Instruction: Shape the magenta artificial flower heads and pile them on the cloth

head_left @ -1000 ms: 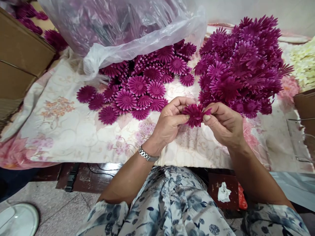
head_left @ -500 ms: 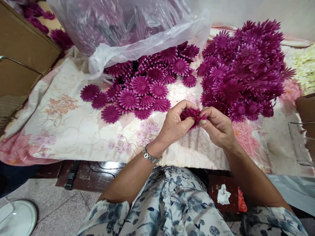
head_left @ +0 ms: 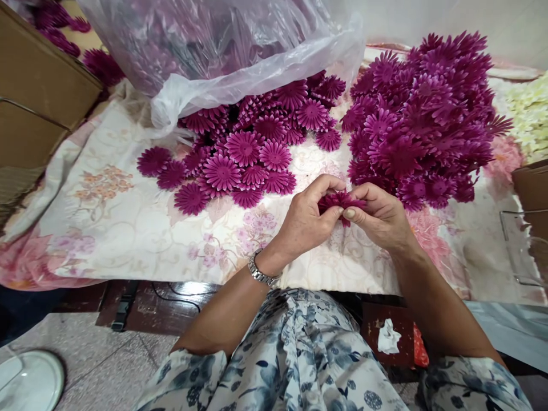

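Note:
My left hand [head_left: 306, 220] and my right hand [head_left: 379, 216] meet over the floral cloth [head_left: 128, 228], both pinched on one purple fabric flower [head_left: 340, 200] held between the fingertips. The flower is mostly hidden by my fingers. A metal watch sits on my left wrist. Flat purple flower layers [head_left: 244, 160] lie spread just beyond my left hand. A tall heap of purple flowers [head_left: 428, 120] rises beyond my right hand.
A clear plastic bag [head_left: 222, 51] full of purple petals lies at the back. Cardboard boxes [head_left: 38, 91] stand at the left. Cream flowers [head_left: 528, 111] sit at the far right, above a clear plastic tray [head_left: 524, 245]. A white plate [head_left: 29, 379] lies on the floor.
The flower, open and showing between my hands a second ago, is now pressed together and mostly covered by my fingers. Both hands drew a little closer together.

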Tool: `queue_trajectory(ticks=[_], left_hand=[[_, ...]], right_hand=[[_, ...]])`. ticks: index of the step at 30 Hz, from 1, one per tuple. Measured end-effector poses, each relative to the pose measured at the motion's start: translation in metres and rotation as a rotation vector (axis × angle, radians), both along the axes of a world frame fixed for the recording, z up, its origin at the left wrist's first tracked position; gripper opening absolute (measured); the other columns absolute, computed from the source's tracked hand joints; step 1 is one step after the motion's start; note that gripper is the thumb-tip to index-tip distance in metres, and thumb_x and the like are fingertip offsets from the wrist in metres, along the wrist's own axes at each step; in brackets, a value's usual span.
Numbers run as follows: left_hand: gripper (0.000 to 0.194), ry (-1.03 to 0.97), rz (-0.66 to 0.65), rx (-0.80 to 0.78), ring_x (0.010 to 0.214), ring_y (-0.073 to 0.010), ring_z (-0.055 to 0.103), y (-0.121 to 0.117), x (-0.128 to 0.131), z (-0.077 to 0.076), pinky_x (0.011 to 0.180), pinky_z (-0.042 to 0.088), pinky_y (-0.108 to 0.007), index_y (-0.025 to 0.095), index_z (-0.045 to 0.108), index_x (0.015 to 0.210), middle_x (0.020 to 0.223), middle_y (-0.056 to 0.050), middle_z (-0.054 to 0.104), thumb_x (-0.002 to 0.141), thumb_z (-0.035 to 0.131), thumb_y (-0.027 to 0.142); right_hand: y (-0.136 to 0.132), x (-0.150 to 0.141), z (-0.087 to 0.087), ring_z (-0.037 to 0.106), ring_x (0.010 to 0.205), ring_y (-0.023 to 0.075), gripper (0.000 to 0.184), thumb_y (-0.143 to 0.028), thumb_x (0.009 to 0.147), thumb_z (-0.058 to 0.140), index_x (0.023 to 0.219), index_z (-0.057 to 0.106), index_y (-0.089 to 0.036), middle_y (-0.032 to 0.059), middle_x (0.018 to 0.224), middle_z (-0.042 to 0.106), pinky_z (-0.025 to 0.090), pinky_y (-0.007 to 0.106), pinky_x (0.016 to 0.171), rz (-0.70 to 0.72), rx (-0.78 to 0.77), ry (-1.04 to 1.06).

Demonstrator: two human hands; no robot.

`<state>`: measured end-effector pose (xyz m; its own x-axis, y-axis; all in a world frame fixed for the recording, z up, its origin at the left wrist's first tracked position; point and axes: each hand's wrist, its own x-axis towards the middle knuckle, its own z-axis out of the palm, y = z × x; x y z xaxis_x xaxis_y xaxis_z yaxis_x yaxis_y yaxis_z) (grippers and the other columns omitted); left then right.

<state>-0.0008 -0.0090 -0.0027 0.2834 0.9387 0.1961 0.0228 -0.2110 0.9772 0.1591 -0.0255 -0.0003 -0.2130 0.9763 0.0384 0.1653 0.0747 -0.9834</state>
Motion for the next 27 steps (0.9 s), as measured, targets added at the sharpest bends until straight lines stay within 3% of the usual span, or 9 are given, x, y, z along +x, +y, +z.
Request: queue_trajectory(ticks=[4,8,16,19,21,25,27], left_hand=[[0.026,0.020,-0.004,-0.029,0.078,-0.0096,0.059,0.001,-0.002,-0.001,0.073,0.047,-0.021,0.018,0.056,0.091,0.086,0.001,0.062,0.070,0.052,0.002],[0.026,0.122,-0.016,0.043,0.074,-0.0100,0.058,-0.002,-0.003,0.001,0.070,0.047,-0.022,0.019,0.058,0.090,0.081,0.002,0.063,0.072,0.050,0.003],[0.025,0.136,-0.088,0.069,0.070,-0.0088,0.057,-0.010,-0.017,0.021,0.065,0.047,-0.021,0.019,0.058,0.086,0.078,0.003,0.061,0.070,0.053,0.000],[0.023,0.071,-0.040,-0.035,0.067,-0.0086,0.057,-0.010,-0.037,0.026,0.058,0.047,-0.019,0.018,0.060,0.086,0.080,0.001,0.061,0.070,0.055,0.002],[0.026,0.026,0.085,-0.093,0.069,-0.0084,0.057,-0.010,-0.048,0.025,0.058,0.046,-0.018,0.017,0.060,0.087,0.080,0.001,0.060,0.066,0.061,0.002],[0.027,-0.095,-0.035,-0.302,0.064,-0.0073,0.055,-0.009,-0.047,0.017,0.054,0.044,-0.017,0.017,0.061,0.090,0.076,0.002,0.060,0.065,0.067,0.008],[0.026,-0.166,-0.076,-0.340,0.070,-0.0073,0.056,-0.011,-0.041,0.013,0.058,0.045,-0.017,0.017,0.062,0.089,0.083,0.001,0.061,0.065,0.068,0.009]], right_hand=[[-0.002,0.005,0.004,0.057,0.067,0.0115,0.014,-0.031,0.083,0.063,0.088,0.060,-0.019,0.0003,0.077,0.062,0.045,0.025,0.061,-0.007,0.208,-0.295],[-0.006,0.004,0.012,0.058,0.069,0.0126,0.005,-0.020,0.085,0.058,0.088,0.062,-0.019,0.0025,0.078,0.063,0.045,0.026,0.062,-0.007,0.442,-0.555],[-0.009,0.017,0.031,0.055,0.060,0.0117,0.008,-0.016,0.083,0.057,0.079,0.063,-0.020,0.0003,0.067,0.061,0.041,0.026,0.055,-0.009,0.459,-0.610],[-0.012,0.035,0.037,0.054,0.058,0.0117,0.008,-0.016,0.083,0.058,0.079,0.065,-0.020,0.0026,0.068,0.063,0.040,0.028,0.052,-0.193,0.440,-0.602],[-0.012,0.045,0.046,0.054,0.057,0.0122,0.006,-0.017,0.082,0.061,0.080,0.066,-0.020,0.0041,0.069,0.064,0.040,0.029,0.051,-0.362,0.422,-0.621],[0.003,0.060,0.073,0.061,0.073,0.0188,0.017,-0.034,0.087,0.056,0.088,0.070,-0.025,0.0066,0.081,0.068,0.042,0.036,0.061,-0.369,0.448,-0.859],[0.017,0.071,0.087,0.061,0.079,0.0220,0.033,-0.050,0.086,0.052,0.099,0.071,-0.026,0.0072,0.084,0.069,0.038,0.037,0.060,-0.595,0.489,-0.915]])
